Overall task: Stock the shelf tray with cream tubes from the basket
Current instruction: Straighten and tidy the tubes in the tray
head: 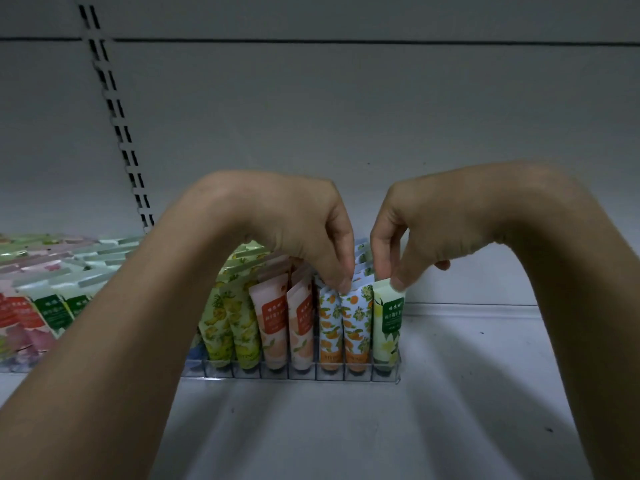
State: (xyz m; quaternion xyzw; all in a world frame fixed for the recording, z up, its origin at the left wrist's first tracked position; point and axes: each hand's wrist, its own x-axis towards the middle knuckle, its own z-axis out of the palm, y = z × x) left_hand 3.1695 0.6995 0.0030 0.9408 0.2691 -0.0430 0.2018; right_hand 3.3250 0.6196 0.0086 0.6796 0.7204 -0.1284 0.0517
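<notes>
A clear plastic shelf tray point(346, 374) stands on the white shelf, holding rows of cream tubes upright with caps down. From left come yellow-green tubes point(228, 327), peach tubes point(273, 323), orange-patterned tubes point(356, 323) and one pale green tube point(387, 327) in the rightmost slot. My left hand point(304, 230) reaches down from above, and its fingertips pinch the top of an orange-patterned tube. My right hand point(401, 233) pinches the top edge of the pale green tube. The basket is out of view.
More tubes point(38, 306) in pink, red and green fill a tray at the far left, partly behind my left forearm. The shelf's back panel has a slotted upright point(117, 126). Bare white shelf point(467, 341) lies right of the tray and in front of it.
</notes>
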